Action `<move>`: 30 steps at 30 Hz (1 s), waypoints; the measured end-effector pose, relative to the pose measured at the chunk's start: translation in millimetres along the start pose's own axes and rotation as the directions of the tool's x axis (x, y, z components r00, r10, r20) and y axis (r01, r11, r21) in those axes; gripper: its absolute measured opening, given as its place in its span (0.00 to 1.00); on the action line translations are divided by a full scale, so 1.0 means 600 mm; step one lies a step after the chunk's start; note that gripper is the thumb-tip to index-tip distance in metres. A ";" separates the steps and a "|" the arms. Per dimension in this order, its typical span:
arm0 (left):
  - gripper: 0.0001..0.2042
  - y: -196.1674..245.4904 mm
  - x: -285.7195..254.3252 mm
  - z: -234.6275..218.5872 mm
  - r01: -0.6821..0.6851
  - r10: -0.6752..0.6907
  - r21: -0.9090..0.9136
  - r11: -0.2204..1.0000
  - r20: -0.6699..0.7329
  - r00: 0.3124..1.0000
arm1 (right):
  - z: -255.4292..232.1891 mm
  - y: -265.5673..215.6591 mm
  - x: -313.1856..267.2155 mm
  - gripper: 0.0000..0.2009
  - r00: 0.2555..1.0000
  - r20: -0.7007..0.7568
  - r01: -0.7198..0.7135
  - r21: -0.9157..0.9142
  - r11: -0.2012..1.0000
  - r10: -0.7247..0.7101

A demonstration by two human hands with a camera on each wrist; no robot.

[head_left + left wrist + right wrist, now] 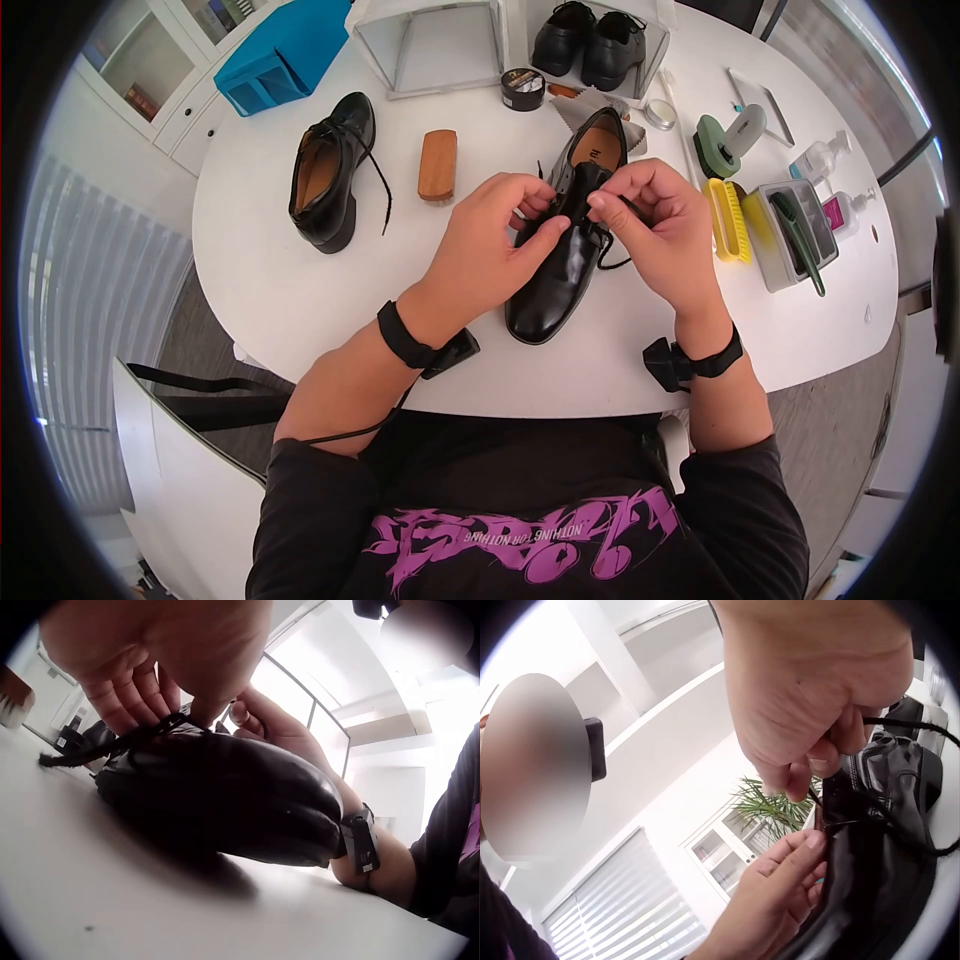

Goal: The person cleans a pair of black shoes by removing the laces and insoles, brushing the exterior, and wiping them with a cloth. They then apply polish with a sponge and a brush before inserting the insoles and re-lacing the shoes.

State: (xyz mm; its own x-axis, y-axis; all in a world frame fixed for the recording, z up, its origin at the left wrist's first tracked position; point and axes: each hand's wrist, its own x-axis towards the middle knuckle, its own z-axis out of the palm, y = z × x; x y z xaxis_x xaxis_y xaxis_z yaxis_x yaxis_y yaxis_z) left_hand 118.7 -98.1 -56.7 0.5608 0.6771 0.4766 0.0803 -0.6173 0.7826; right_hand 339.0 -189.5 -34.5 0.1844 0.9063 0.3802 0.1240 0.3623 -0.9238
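Observation:
A black lace-up shoe (560, 275) lies on the table in front of the person, toe toward the body. The left hand (490, 245) is at its lacing, thumb on the upper and fingers curled at the side. From the other side, the right hand (665, 230) pinches a black lace (814, 796) near the tongue (590, 180). More lace (612, 262) hangs beside the shoe. In the left wrist view, a lace end (75, 756) sticks out past the left fingers. The exact left fingertip contact is partly hidden.
Another black shoe (325, 185) and a wooden brush (437, 165) stand to the left. Behind are a polish tin (523, 90), clear boxes (430, 50) and a black pair (590, 45). Rightward lie a green brush (712, 148), yellow brush (728, 222), caddy (770, 250) and bottles (818, 160).

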 end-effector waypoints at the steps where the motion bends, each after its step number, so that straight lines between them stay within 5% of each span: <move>1: 0.11 -0.001 -0.001 0.001 0.029 -0.029 -0.034 0.999 -0.012 1.000 | 0.002 -0.005 0.000 0.07 1.000 0.002 0.000 0.000 1.000 0.000; 4: 0.09 0.005 0.000 0.001 0.085 -0.092 -0.112 0.990 -0.055 0.994 | 0.012 -0.018 -0.001 0.07 0.976 -0.042 -0.214 0.027 0.976 0.215; 12: 0.06 -0.011 -0.003 -0.003 0.208 -0.215 -0.217 0.954 -0.009 0.977 | 0.028 0.013 -0.005 0.06 0.995 0.002 0.092 -0.316 0.944 -0.097; 30: 0.07 -0.016 -0.003 -0.006 0.250 -0.259 -0.250 0.935 -0.001 0.966 | 0.026 0.025 -0.004 0.07 0.982 -0.018 0.166 -0.393 0.904 -0.188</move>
State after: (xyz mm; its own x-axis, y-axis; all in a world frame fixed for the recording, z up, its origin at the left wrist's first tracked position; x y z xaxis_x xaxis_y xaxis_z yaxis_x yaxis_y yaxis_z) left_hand 113.8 -91.8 -63.4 0.5200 0.8141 0.2584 0.0091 -0.3078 0.9514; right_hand 325.1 -182.7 -50.2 0.1750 0.8181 0.5478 0.5261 0.3925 -0.7544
